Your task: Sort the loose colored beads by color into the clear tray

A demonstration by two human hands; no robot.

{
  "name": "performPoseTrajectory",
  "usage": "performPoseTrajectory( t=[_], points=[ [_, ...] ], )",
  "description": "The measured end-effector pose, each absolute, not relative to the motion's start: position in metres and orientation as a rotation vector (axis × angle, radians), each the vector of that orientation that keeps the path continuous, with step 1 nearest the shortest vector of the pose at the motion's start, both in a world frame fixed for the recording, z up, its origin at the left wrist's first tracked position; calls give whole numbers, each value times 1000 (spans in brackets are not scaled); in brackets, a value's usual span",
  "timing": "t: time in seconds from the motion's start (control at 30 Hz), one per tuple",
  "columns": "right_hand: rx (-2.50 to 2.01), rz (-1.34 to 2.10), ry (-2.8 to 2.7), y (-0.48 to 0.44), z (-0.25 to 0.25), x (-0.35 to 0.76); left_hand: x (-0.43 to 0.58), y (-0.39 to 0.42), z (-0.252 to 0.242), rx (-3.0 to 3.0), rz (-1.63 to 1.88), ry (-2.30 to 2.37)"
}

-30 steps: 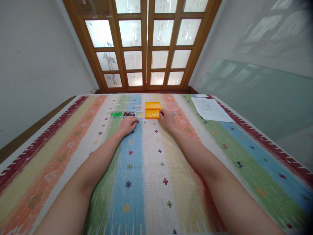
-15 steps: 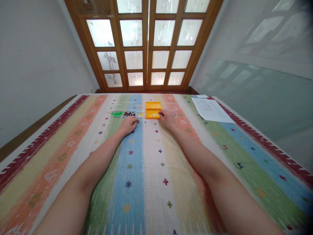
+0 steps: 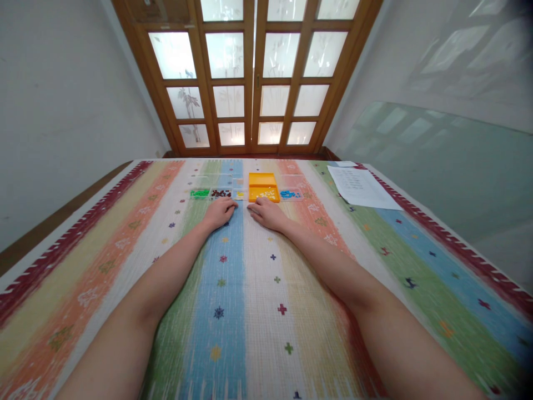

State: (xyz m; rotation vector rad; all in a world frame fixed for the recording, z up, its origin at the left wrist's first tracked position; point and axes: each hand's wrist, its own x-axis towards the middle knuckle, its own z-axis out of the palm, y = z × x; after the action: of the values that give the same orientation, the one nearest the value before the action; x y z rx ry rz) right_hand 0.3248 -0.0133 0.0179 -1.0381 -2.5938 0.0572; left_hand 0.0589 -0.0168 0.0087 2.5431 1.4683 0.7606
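Note:
My left hand rests on the tablecloth with its fingers curled together, just in front of a clear box of dark brown pieces. Any object in those fingers is too small or hidden to see. My right hand lies in front of an open orange case, fingers drawn together and tips pointing left. Those fingertips cover the place where a small blue piece lay on the cloth. Small white pieces are scattered in the case's near half. Small blue pieces fill a clear box to its right.
Clear boxes with green pieces and yellow pieces stand left of the case. A printed sheet of paper lies at the far right. The striped tablecloth covers the table, and wooden glazed doors stand behind.
My right hand has moved left and nearer from the orange case's right edge to the cloth in front of it, uncovering the blue pieces' box. My left hand stays put.

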Motion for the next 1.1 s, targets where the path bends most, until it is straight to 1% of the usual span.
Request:
performPoseTrajectory(
  t=[0.37,0.67,0.83,0.97,1.1],
  points=[
    [-1070,44,-2574,-10,12,321,58,-16,7,2546,773,1467],
    [-970,103,-2569,-12,14,319,57,-14,5,2551,781,1456],
    [-1074,81,-2461,-2,17,332,57,-16,7,2541,766,1466],
    [-1185,129,-2350,9,16,346,58,-16,8,2543,773,1461],
    [-1114,180,-2428,8,13,345,58,-16,9,2536,757,1462]
  ],
)
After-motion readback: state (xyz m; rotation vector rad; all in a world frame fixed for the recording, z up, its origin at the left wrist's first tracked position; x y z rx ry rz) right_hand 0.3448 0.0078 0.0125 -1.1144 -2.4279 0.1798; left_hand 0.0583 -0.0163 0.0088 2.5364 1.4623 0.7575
